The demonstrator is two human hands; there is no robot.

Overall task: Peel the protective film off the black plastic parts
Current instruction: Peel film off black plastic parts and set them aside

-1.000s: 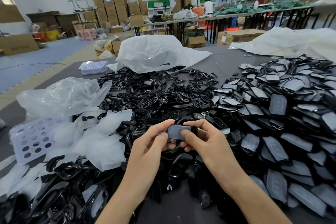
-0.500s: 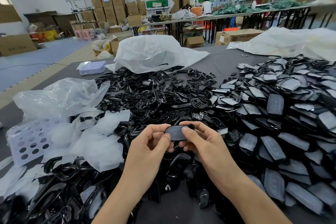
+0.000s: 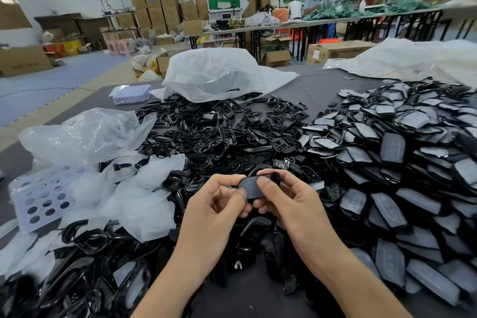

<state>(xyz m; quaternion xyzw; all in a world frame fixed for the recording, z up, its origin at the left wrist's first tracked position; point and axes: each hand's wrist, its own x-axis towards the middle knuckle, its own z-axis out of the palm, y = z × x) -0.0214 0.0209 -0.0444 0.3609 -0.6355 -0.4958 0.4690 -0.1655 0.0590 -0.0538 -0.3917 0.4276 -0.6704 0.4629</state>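
Note:
I hold one small black plastic part (image 3: 251, 186) with a dull film face between both hands, just above the heap. My left hand (image 3: 216, 206) pinches its left end between thumb and forefinger. My right hand (image 3: 286, 196) grips its right end, thumb pressed on the front face. A big pile of film-covered black parts (image 3: 402, 157) fills the right side of the table. Black frame-shaped parts (image 3: 219, 131) lie heaped in the middle and at the lower left. Peeled whitish film scraps (image 3: 139, 201) are piled to the left of my hands.
A lilac perforated tray (image 3: 38, 201) lies at the left under clear plastic bags (image 3: 85, 134); a second tray (image 3: 130, 94) sits farther back. A large white bag (image 3: 219, 75) rests at the table's far side. Cardboard boxes, long tables and people stand beyond.
Both hands have kept hold of the part and drawn it slightly nearer and lower. My right thumb has slid onto the part's front face.

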